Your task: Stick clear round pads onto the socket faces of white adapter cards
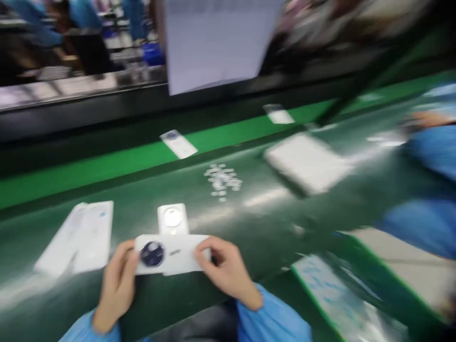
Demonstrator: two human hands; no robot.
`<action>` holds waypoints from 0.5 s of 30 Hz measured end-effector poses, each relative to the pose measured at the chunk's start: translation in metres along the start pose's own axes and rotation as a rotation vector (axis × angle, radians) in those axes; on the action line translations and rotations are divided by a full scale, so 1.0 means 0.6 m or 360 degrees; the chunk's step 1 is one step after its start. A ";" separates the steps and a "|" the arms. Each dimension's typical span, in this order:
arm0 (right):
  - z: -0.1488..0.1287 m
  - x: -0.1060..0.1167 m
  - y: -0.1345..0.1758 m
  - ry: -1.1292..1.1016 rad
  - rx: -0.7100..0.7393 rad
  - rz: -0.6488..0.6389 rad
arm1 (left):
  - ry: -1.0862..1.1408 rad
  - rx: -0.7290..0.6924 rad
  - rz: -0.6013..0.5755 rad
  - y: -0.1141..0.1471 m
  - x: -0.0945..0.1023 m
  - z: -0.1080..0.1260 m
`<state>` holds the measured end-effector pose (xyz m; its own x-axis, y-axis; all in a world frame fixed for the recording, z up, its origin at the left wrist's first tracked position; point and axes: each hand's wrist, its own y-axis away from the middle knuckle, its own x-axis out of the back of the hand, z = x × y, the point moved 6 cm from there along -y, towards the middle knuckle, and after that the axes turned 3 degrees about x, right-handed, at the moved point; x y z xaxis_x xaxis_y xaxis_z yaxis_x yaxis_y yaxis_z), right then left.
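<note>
A white phone back panel point(181, 259) with a dark round camera area lies sideways between my two hands. My left hand point(118, 285) pinches its left end, beside the camera area. At the other end, the thumb and forefinger of my right hand point(228, 270) are closed on the edge. Just behind the panel, and partly hidden by it, is a white piece point(173, 217) with a round ring. To the left, two long white phone-shaped pieces point(93, 240) overlap on the green work surface point(142, 211). Beyond my hands lies a loose pile of small white bits point(221, 178).
Another white panel point(178, 144) and a small white piece point(279, 114) lie on the bright green strip. A blurred white stack point(308, 161) stands right of the pile. Green-edged trays point(386, 273) sit at lower right, near a co-worker's blue sleeve point(423, 223).
</note>
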<state>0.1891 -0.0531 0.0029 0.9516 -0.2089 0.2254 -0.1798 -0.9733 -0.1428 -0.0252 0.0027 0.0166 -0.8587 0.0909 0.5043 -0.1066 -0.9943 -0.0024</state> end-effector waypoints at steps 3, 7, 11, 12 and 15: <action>0.017 -0.001 -0.005 -0.0085 -0.0055 -0.0079 | 0.0036 0.0100 -0.0064 0.033 0.034 -0.047; 0.027 -0.002 0.007 -0.0105 -0.0047 -0.0117 | 0.0260 0.0095 -0.0183 0.040 0.023 -0.044; 0.029 -0.009 0.008 -0.0116 -0.0016 -0.0189 | 0.0342 0.0153 -0.0205 0.034 0.015 -0.036; 0.028 -0.011 0.006 -0.0124 -0.0009 -0.0201 | 0.0361 0.0163 -0.0225 0.034 0.017 -0.037; 0.018 -0.009 0.007 -0.0191 -0.0048 -0.0173 | 0.0309 0.0133 -0.0230 0.041 0.027 -0.037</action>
<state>0.1856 -0.0552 -0.0096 0.9885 -0.0910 0.1208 -0.0798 -0.9923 -0.0944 -0.0532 -0.0190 0.0054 -0.9187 0.2336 0.3186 -0.2006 -0.9706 0.1330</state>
